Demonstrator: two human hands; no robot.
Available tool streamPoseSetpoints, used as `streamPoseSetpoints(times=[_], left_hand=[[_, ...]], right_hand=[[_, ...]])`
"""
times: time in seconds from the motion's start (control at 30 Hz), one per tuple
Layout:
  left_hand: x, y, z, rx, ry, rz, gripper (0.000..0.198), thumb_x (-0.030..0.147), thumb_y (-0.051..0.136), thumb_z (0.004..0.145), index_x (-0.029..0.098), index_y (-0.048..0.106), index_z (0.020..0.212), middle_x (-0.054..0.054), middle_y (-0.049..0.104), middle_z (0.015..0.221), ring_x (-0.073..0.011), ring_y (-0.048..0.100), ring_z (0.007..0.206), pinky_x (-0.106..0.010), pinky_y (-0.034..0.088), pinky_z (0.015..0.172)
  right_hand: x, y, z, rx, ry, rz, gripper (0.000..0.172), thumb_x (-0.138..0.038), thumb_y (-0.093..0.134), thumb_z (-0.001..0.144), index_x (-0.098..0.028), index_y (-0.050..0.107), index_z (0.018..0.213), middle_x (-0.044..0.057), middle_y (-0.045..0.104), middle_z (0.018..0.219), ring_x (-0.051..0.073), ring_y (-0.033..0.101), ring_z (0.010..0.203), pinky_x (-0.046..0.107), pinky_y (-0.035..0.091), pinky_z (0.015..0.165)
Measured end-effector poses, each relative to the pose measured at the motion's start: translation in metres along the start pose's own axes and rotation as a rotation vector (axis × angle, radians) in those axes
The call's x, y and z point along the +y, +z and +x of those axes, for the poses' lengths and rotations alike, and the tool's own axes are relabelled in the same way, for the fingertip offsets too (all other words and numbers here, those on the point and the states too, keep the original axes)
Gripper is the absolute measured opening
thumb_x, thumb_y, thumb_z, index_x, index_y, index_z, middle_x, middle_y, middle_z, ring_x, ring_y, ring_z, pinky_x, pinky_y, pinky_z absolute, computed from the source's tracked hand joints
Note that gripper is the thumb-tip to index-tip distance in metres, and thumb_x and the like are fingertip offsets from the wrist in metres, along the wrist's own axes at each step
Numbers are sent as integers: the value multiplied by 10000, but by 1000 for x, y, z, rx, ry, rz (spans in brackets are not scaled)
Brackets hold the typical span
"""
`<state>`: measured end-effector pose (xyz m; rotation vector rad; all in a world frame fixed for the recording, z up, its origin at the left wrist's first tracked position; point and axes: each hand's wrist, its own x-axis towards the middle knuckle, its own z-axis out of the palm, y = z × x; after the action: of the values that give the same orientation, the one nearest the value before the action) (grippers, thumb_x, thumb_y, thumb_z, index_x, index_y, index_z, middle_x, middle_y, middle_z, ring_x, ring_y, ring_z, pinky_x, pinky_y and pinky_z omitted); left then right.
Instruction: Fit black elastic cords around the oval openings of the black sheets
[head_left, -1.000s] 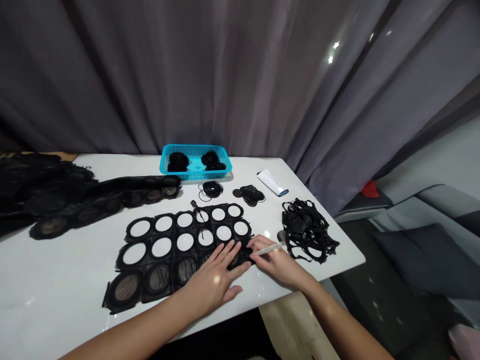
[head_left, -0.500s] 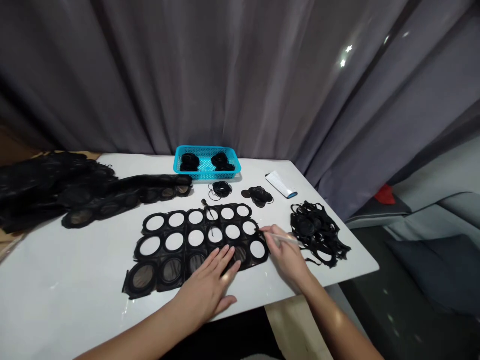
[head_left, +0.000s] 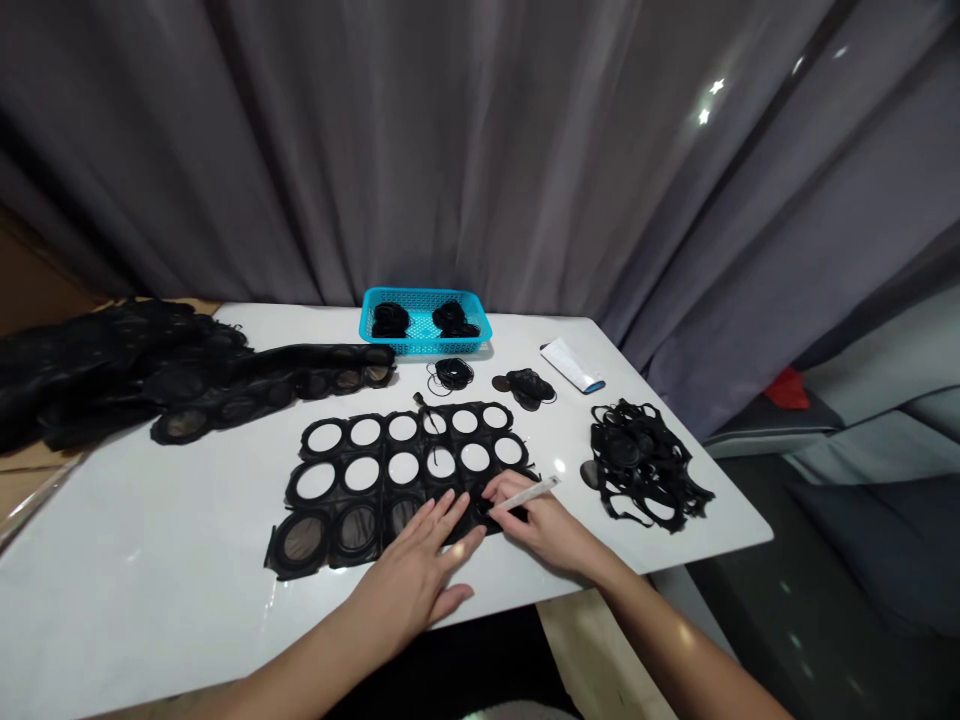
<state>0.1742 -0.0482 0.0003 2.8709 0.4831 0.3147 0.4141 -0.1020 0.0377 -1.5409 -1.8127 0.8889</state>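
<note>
A black sheet (head_left: 381, 498) with rows of round openings lies flat on the white table. Most openings in its two far rows show white; several in the near row hold dark, sheer discs (head_left: 302, 538). My left hand (head_left: 424, 545) rests palm down with fingers stretched over the near row, pressing on the sheet. In my right hand (head_left: 536, 515) a slim, pale, pen-like tool (head_left: 531, 491) is pinched, its handle pointing up to the right. Its tip is over the near row's right end, where my fingers hide the contact. A thin black strip (head_left: 427, 415) lies across the far rows.
A blue basket (head_left: 426, 347) with black bundles stands at the back. Before it lie a thin black coil (head_left: 454, 374), a pile of dark discs (head_left: 531, 388) and a white packet (head_left: 573, 366). Black scraps (head_left: 637, 450) lie right, more black sheets (head_left: 210, 385) left.
My right hand has moved left and slightly down with the tool, from the sheet's right edge to its near row. A dark disc now shows beside the scraps. My left hand stays on the sheet.
</note>
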Motion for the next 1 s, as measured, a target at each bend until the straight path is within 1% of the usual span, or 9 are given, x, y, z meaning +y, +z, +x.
streamPoseSetpoints(times=[0.23,0.4,0.47,0.57,0.63,0.7,0.77,0.9,1.0], left_hand=[[0,1,-1,0,2,2,677,299,700,892,270,408,1503,-155,262,1624,-349,295,1472,-528,371,1138],[0,5,-1,16,-1,-12,723,270,692,887,270,362,1531,-147,253,1628,-352,287,1474,-529,366,1140],[1,5,0,31,-5,-16,698,264,687,891,269,384,1520,-139,242,1633,-358,270,1479,-533,351,1148],[3,2,-1,29,-5,-20,662,294,686,904,272,407,1504,-132,237,1635,-352,259,1484,-529,344,1155],[4,-3,-6,15,5,-25,691,354,682,916,265,369,1525,-133,241,1633,-337,275,1481,-513,358,1152],[4,-8,-14,24,-8,-8,731,398,660,934,234,309,1554,-143,261,1625,-327,300,1473,-501,371,1149],[2,-12,-26,53,-41,40,723,393,632,956,197,291,1562,-161,293,1609,-327,326,1462,-497,382,1143],[1,-12,-45,79,-69,91,613,361,587,986,202,359,1533,-160,310,1602,-323,365,1444,-483,410,1126],[2,-12,-49,53,-83,91,607,363,606,970,207,387,1514,-162,316,1599,-320,372,1440,-481,424,1116]], right_hand=[[-4,1,0,-7,-21,-52,94,-203,510,982,-222,595,945,36,609,1091,184,585,977,323,472,886],[2,18,-6,9,-197,-250,150,-143,475,969,-201,598,1032,109,619,1154,243,560,1080,394,496,929],[10,16,-4,149,-189,-275,173,-132,463,956,-199,609,1020,116,643,1124,255,577,1066,415,504,925],[19,-2,6,477,-42,-238,185,-204,419,994,-200,604,1003,106,658,1028,249,618,976,419,512,896],[18,-14,14,562,34,-211,205,-268,399,1017,-201,592,1003,100,654,1025,243,628,943,406,511,874],[9,-16,20,493,58,-160,208,-303,404,1023,-208,589,1013,83,658,1024,230,632,925,377,508,853],[-4,-7,23,344,33,-93,194,-303,421,1022,-217,594,1022,58,662,1006,210,633,925,344,499,851],[-24,23,23,32,-85,-11,156,-239,445,1016,-227,600,1024,29,657,1022,175,623,968,297,474,876],[-28,33,23,-70,-105,9,125,-211,474,998,-223,598,997,29,636,1051,175,602,994,299,459,893]])
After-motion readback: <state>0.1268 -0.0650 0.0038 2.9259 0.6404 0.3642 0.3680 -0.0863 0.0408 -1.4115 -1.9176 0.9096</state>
